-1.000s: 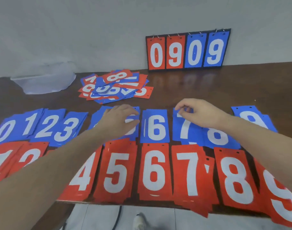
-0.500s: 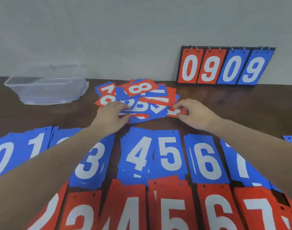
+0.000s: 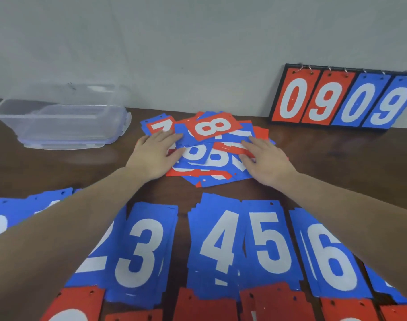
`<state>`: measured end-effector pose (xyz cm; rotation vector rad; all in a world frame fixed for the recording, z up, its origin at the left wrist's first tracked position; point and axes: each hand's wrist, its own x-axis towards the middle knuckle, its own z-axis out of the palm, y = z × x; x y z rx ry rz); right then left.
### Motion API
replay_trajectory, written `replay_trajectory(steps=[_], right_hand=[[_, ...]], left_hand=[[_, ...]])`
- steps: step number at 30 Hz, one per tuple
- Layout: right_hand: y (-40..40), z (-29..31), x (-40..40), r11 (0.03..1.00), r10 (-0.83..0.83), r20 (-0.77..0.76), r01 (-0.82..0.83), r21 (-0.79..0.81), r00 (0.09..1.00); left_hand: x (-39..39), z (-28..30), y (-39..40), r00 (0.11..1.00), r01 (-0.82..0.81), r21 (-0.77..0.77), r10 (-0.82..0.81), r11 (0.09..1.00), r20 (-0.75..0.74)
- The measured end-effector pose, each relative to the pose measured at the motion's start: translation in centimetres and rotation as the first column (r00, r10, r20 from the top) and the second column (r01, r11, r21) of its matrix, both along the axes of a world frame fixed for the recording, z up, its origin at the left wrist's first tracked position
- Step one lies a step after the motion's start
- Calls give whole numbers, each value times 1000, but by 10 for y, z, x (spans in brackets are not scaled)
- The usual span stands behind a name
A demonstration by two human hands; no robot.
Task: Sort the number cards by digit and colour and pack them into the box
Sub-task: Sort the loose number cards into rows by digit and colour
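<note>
Centrally, the unsorted pile point(image 3: 209, 151) of red and blue number cards is flanked and touched by both hands: the left hand point(image 3: 155, 156) lies flat at its nine o'clock edge, the right hand point(image 3: 266, 158) flat at three. At ten o'clock the clear box point(image 3: 59, 119) is seen; sorted blue stacks point(image 3: 221, 246) are laid at six.

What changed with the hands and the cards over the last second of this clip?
Both hands left the sorted rows and reached forward to the mixed pile. The left hand now rests flat on its left side, the right hand flat on its right side, flanking it; no card is lifted. The view shifted forward too, revealing the clear box. The sorted blue row, red row and scoreboard stayed put.
</note>
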<state>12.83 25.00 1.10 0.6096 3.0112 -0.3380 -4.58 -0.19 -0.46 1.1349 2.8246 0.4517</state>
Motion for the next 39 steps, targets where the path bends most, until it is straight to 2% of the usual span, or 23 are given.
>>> replay_trajectory(steps=[4, 9, 13, 15, 19, 21, 23, 26, 32, 39], right_hand=[[4, -7, 16, 993, 55, -13, -53, 108, 998], [23, -3, 40, 975, 151, 7, -150, 162, 988], [37, -2, 59, 959, 239, -76, -223, 175, 968], [43, -1, 66, 976, 203, -140, -189, 106, 969], [52, -3, 67, 996, 88, -171, -90, -4, 981], [56, -4, 66, 999, 45, -148, -48, -17, 988], [59, -6, 65, 999, 29, -94, -32, -30, 995], [61, -9, 65, 999, 29, -81, -32, -35, 996], [57, -8, 69, 998, -55, -193, 49, -35, 980], [56, -5, 71, 999, 12, -175, -19, -40, 985]], left_hand=[[3, -3, -1, 998, -6, 29, 7, 1000, -57], [1, -8, -1, 992, 30, 70, -21, 997, -123], [4, -8, 4, 976, 109, 146, -78, 983, -203], [8, -2, 15, 975, 147, 196, -109, 969, -192], [16, 10, 46, 988, 139, 263, -114, 955, -106], [13, 10, 55, 993, 110, 213, -101, 971, -53], [9, 6, 59, 998, 64, 97, -66, 993, 14], [5, -2, 61, 999, 36, 18, -36, 999, 1], [10, 1, 57, 1000, -1, 157, 0, 988, 7], [17, 8, 53, 998, 64, 261, -63, 963, -11]])
